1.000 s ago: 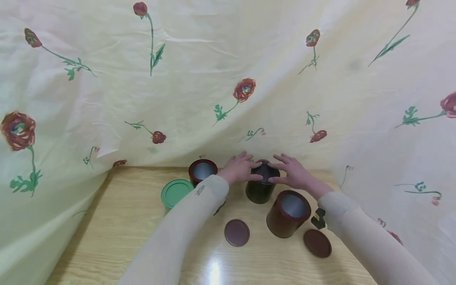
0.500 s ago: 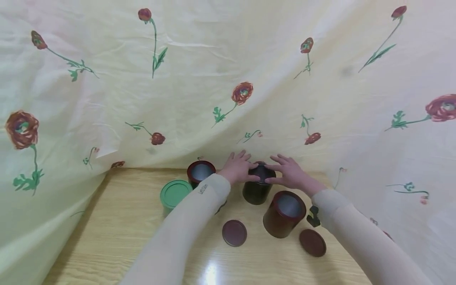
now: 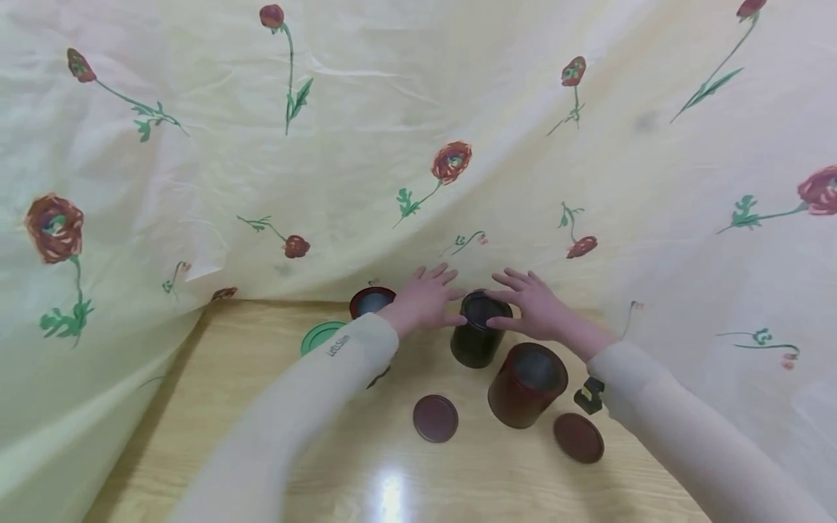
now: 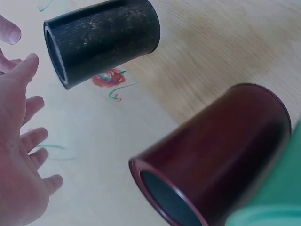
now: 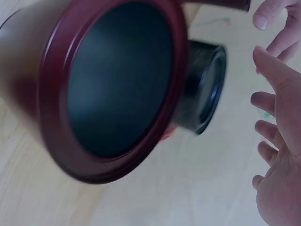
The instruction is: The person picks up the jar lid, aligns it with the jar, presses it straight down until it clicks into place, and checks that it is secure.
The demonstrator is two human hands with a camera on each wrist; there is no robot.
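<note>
Black canister (image 3: 477, 330): stands upright and open-topped on the tabletop (image 3: 216, 407), near the rear edge, between the two hands. Left hand (image 3: 425, 298): fingers spread and straight, grip holding nothing; it sits just beside the canister's left rim, and the left wrist view shows a gap between the fingertips (image 4: 28, 63) and the canister mouth. Right hand (image 3: 532, 309): fingers likewise spread and straight, grip holding nothing, positioned just beside the canister's right rim; the head view does not settle whether the thumb touches the rim, while the right wrist view shows the fingers apart from it.

Surroundings: a larger dark red canister (image 3: 526, 385) stands open just in front and to the right of the black one. A second dark red canister (image 3: 371, 301), also open, stands to the left, behind the left forearm. A green lid (image 3: 319, 338) lies beside it, partly hidden by the sleeve. Two dark red lids lie flat on the tabletop: one lid (image 3: 435, 418) in front of the black canister, another lid (image 3: 578, 437) right of the large red canister. A small black clip (image 3: 588, 396) lies near the right sleeve. A floral cloth (image 3: 392, 131) hangs behind.
</note>
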